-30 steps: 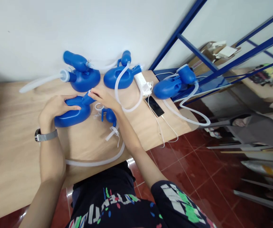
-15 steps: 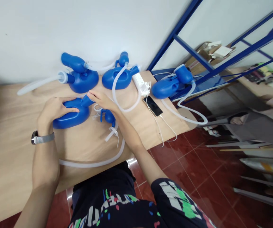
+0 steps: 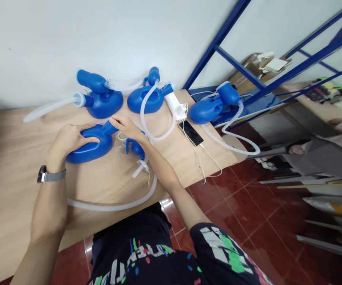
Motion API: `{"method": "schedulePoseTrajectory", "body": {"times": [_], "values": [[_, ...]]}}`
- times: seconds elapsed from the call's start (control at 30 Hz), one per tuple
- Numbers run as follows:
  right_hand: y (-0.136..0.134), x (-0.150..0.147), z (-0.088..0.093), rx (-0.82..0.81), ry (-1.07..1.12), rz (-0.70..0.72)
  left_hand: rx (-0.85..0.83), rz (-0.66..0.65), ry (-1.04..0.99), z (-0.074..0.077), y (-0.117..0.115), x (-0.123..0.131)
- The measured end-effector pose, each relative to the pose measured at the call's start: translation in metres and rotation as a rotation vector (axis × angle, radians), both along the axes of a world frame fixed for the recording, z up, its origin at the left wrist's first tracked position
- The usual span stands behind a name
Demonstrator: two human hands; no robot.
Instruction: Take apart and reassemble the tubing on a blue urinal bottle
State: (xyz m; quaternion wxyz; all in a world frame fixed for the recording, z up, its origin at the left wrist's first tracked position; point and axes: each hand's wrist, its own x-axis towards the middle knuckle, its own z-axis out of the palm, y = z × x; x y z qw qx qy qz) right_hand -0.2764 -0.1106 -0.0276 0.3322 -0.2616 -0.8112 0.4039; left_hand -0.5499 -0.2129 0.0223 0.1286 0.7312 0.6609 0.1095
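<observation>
A blue plastic urine bottle (image 3: 101,145) lies on its side on the wooden table. My left hand (image 3: 65,140) is clasped over its body at the left, the thumb stretched along the near side. At the bottle's raised neck, my right hand (image 3: 126,126) closes its fingers round the mouth end and partly hides the opening. Just below my right wrist lies a small blue cap piece with a handle (image 3: 136,148), beside a clear plastic strip (image 3: 140,167). A long translucent hose (image 3: 111,207) curves along the table's front edge and passes behind my left forearm.
More blue bottles with hoses stand at the back: one (image 3: 105,105) behind my hands, another (image 3: 147,99) to its right, a third (image 3: 205,111) near the blue metal frame (image 3: 218,43). A white power strip (image 3: 175,106) and a charging phone (image 3: 191,133) lie between them.
Both hands keep their hold on the bottle. My left forearm has shifted slightly left, and the whole view has moved a little.
</observation>
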Motion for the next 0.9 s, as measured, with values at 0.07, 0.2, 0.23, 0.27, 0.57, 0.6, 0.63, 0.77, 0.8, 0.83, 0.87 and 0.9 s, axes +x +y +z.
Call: {"method": "schedulePoseTrajectory", "body": {"times": [0.07,0.2,0.23,0.27,0.57,0.6,0.63,0.77,0.8,0.83,0.87,0.9], "values": [[-0.004,0.004,0.006,-0.007,-0.014,0.007,-0.015,0.013,0.017,-0.001,0.001,-0.001],[-0.017,0.011,0.025,0.012,-0.097,-0.043,-0.035,0.023,0.018,0.001,0.002,-0.001],[-0.02,0.011,0.029,0.014,-0.111,-0.075,-0.038,0.028,0.012,0.002,0.001,0.0],[-0.023,0.01,0.033,0.012,-0.119,-0.107,-0.041,0.035,0.004,0.003,0.0,0.001],[-0.029,-0.004,0.036,-0.091,-0.16,-0.195,-0.054,0.071,-0.02,0.0,-0.004,0.006],[-0.029,-0.003,0.035,-0.099,-0.162,-0.186,-0.049,0.067,-0.022,-0.001,-0.004,0.006],[-0.028,-0.003,0.035,-0.105,-0.16,-0.182,-0.045,0.063,-0.021,-0.002,-0.004,0.006],[-0.026,-0.005,0.03,-0.149,-0.11,-0.147,-0.035,0.059,-0.015,-0.004,-0.005,0.007],[-0.024,-0.006,0.029,-0.168,-0.089,-0.146,-0.032,0.057,-0.013,-0.004,-0.006,0.006],[-0.021,-0.006,0.028,-0.19,-0.061,-0.16,-0.029,0.053,-0.013,-0.004,-0.006,0.005],[-0.017,-0.005,0.028,-0.211,-0.03,-0.189,-0.026,0.043,-0.016,-0.004,-0.007,0.004],[-0.012,-0.002,0.029,-0.228,0.0,-0.227,-0.023,0.031,-0.02,-0.003,-0.007,0.002]]}}
